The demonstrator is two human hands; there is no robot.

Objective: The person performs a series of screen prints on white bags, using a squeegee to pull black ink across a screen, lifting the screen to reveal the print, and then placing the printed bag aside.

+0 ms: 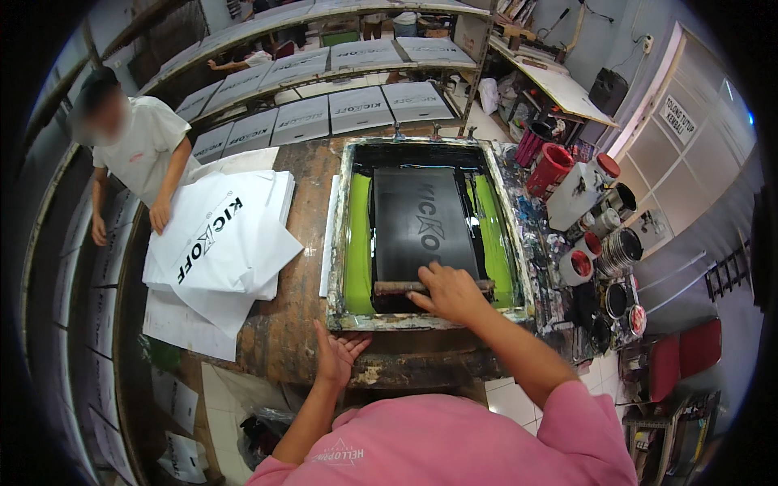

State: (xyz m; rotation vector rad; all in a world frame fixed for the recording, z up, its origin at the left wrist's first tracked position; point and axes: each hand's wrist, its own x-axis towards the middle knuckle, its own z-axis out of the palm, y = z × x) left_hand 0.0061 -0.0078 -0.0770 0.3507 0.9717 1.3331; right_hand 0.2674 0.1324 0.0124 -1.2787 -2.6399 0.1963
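My right hand is closed on the bar of a squeegee, which lies across the near end of a screen-printing frame. Inside the frame, black ink covers the mesh, with dark lettering showing through its middle and bright green strips on both sides. Palm up with fingers spread, my left hand is at the frame's near left corner, holding nothing; I cannot tell whether it touches the frame. Left of the frame lies a loose stack of white printed sheets.
A co-worker stands at the left, one hand on the sheet stack. Racks holding printed sheets stand at the back and left. Ink-stained cans, a red bucket and a white jug crowd the table's right edge.
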